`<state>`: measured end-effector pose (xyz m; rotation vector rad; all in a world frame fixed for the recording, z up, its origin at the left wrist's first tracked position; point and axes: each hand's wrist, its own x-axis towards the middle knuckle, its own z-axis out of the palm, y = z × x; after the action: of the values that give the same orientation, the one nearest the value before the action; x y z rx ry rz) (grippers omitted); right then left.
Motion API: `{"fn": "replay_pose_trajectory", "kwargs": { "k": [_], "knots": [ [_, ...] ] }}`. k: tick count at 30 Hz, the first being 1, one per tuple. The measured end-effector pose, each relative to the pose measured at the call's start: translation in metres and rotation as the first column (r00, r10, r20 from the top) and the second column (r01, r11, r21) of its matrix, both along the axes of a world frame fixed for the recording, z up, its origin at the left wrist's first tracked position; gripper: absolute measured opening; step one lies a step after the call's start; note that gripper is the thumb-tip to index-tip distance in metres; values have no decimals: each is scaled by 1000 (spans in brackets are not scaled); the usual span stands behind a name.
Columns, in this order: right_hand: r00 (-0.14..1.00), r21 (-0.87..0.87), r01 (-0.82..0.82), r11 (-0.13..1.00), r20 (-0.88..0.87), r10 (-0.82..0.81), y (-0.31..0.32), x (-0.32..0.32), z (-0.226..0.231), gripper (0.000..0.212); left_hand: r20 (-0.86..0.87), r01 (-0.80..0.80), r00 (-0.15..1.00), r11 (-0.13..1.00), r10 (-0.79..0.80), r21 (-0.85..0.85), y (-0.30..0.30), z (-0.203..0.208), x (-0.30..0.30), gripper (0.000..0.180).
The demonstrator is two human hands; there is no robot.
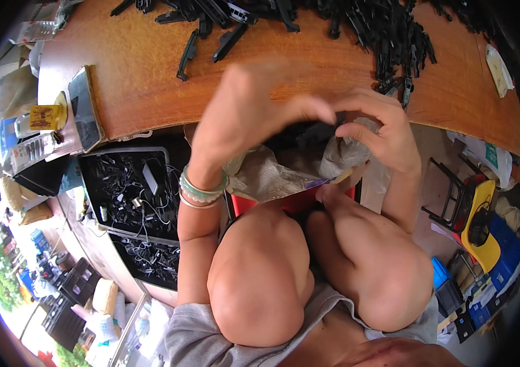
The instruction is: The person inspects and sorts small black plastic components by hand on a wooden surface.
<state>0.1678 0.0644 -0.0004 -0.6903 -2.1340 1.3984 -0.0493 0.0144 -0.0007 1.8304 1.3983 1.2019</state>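
Note:
Both hands are raised over the near edge of a brown wooden table [149,79]. My left hand [244,107], with bangles on the wrist, is smeared by motion; its thumb stretches toward the right hand, and I cannot make out its fingers. My right hand [385,125] curls with thumb and fingers drawn together around something dark and small, too unclear to name. Below the hands a grey woven sack [266,177] gapes between my knees, dark inside, with a red container [244,205] around it. Black plastic parts [388,46] lie heaped at the table's far side.
A few loose black parts [187,55] lie nearer on the table. At the left edge are a tablet-like device [85,107] and a yellow tape roll [47,116]. Black trays [128,189] of small parts stand lower left. A yellow chair [483,226] is at right.

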Motion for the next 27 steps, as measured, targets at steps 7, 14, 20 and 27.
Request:
{"fn": "replay_pose_trajectory", "kwargs": {
  "k": [7,14,20,27],
  "knots": [
    [930,562,328,759,-49,-365,93,-24,9,12,-416,-534,677,794,607,290,71,15,-32,45],
    [848,526,273,806,265,-460,144,-101,4,73,-299,-499,764,818,571,285,90,-6,-30,64],
    [954,450,204,869,107,-279,124,-77,-4,71,-353,-441,827,895,437,75,69,3,-15,62],
    [987,267,154,951,12,-163,98,-50,23,44,-319,-476,792,854,520,209,37,-6,-14,47]
  ]
}}
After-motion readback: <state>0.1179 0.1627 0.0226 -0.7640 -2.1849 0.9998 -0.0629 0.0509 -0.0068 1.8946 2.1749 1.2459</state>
